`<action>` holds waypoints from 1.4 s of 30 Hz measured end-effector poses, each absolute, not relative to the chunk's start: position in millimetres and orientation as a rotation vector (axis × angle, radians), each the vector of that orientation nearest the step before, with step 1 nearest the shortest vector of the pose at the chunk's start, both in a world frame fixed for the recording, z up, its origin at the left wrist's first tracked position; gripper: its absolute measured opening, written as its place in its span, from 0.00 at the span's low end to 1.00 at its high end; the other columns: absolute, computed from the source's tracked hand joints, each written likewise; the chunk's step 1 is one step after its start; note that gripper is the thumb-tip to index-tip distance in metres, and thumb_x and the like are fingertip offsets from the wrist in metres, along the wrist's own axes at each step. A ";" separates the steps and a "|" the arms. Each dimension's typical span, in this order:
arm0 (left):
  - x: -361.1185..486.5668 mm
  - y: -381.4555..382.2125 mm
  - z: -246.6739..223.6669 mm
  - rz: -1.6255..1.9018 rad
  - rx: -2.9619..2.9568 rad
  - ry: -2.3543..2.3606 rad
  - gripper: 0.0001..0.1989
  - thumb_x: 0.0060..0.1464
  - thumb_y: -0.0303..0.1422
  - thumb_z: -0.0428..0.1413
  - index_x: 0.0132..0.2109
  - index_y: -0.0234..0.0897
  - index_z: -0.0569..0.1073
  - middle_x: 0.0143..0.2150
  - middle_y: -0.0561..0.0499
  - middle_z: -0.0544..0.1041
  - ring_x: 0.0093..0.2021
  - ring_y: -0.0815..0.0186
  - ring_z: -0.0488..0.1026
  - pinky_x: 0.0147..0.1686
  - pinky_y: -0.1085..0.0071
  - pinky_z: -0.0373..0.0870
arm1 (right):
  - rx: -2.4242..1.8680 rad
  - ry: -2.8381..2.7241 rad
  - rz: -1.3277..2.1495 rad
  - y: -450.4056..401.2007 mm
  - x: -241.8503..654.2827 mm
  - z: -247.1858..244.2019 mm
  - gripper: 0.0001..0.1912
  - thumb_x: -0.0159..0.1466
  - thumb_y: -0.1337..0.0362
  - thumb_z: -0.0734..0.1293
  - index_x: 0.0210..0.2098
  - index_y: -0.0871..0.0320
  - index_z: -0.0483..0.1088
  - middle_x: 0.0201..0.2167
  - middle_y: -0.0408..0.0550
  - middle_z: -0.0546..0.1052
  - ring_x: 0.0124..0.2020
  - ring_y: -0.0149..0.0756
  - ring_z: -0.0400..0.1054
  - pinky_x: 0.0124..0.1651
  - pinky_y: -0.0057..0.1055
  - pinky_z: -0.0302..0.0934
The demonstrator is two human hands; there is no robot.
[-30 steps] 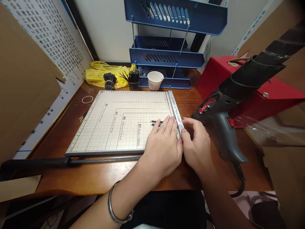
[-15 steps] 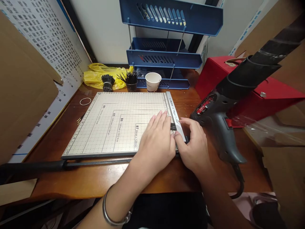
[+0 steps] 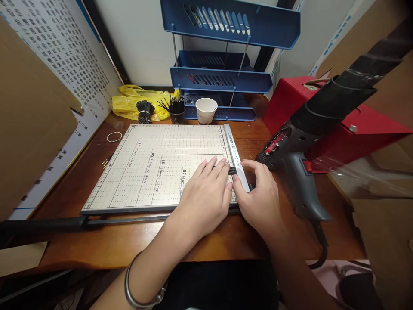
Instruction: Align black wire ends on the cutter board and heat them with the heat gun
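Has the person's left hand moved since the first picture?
Yes: the left hand has shifted left, away from the silver strip on the paper cutter.

The single head-worn camera faces forward and down at close range over the surface (image 3: 112, 245). The hands (image 3: 206, 196) (image 3: 260, 196) appear below frame centre; the blue rack (image 3: 251, 82), farther off, meets the top edge.
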State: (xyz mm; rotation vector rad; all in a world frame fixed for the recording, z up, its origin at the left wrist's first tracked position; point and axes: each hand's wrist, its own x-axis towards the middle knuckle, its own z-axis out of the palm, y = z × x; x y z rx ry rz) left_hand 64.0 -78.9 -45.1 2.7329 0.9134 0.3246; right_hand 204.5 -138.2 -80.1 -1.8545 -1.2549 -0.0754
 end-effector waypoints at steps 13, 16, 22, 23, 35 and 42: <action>61.8 -81.6 -48.7 0.335 2.768 0.874 0.27 0.73 0.35 0.40 0.72 0.26 0.59 0.75 0.45 0.60 0.76 0.58 0.52 0.75 0.55 0.48 | -1.868 -1.262 -0.054 -140.4 204.8 -78.7 0.17 0.61 0.61 0.66 0.49 0.56 0.70 0.47 0.52 0.78 0.52 0.50 0.73 0.58 0.54 0.63; 62.3 -79.6 -48.8 0.326 2.776 0.869 0.27 0.74 0.35 0.40 0.72 0.26 0.60 0.75 0.45 0.60 0.76 0.58 0.52 0.74 0.55 0.49 | -1.878 -1.253 -0.053 -139.2 204.5 -78.8 0.16 0.61 0.61 0.65 0.49 0.55 0.71 0.47 0.52 0.79 0.52 0.50 0.73 0.58 0.54 0.63; 63.7 -81.1 -53.4 0.345 2.877 0.859 0.27 0.74 0.35 0.37 0.73 0.26 0.59 0.75 0.45 0.59 0.76 0.56 0.52 0.74 0.54 0.50 | -1.853 -1.291 -0.068 -141.3 204.2 -77.8 0.17 0.60 0.63 0.65 0.50 0.55 0.70 0.48 0.52 0.79 0.52 0.50 0.72 0.57 0.54 0.63; 63.9 -81.9 -54.3 0.343 2.895 0.860 0.28 0.74 0.35 0.37 0.73 0.26 0.59 0.75 0.44 0.58 0.76 0.55 0.51 0.74 0.54 0.50 | -1.847 -1.306 -0.065 -142.3 204.5 -77.4 0.19 0.59 0.64 0.65 0.50 0.55 0.70 0.48 0.52 0.78 0.52 0.50 0.72 0.58 0.54 0.63; 72.3 -91.5 -57.0 0.328 2.995 0.909 0.30 0.72 0.34 0.37 0.73 0.18 0.56 0.75 0.34 0.54 0.76 0.48 0.52 0.73 0.49 0.52 | -1.853 -1.295 0.008 -143.4 205.2 -75.5 0.20 0.59 0.63 0.63 0.51 0.56 0.70 0.49 0.51 0.78 0.52 0.50 0.72 0.59 0.56 0.62; 68.0 -86.7 -56.1 0.309 2.993 0.867 0.29 0.73 0.35 0.36 0.74 0.23 0.55 0.76 0.39 0.52 0.76 0.53 0.50 0.74 0.48 0.50 | -1.864 -1.236 0.025 -139.3 204.5 -76.8 0.17 0.62 0.59 0.65 0.50 0.55 0.71 0.48 0.51 0.79 0.52 0.50 0.73 0.58 0.56 0.64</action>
